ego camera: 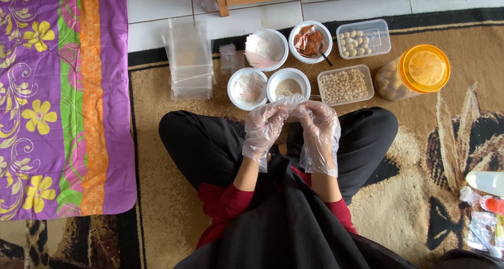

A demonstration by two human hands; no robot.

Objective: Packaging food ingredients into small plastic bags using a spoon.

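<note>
Small clear plastic bag (290, 100) pinched between both gloved hands above the lap, just in front of the white bowl of beige powder (287, 84). Left hand (264, 126) and right hand (317, 123) both closed on it. 4 bowls, 2 tubs nearby.

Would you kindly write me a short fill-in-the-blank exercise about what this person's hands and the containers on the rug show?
1. Both hands, the left hand and the right hand, wear clear plastic ____.
2. The jar lying on its side has a lid coloured ____.
3. The number of round white bowls in front of the person is ____.
4. The stack of clear containers stands on the person's ____ side.

Missing words: gloves; orange; four; left
</note>
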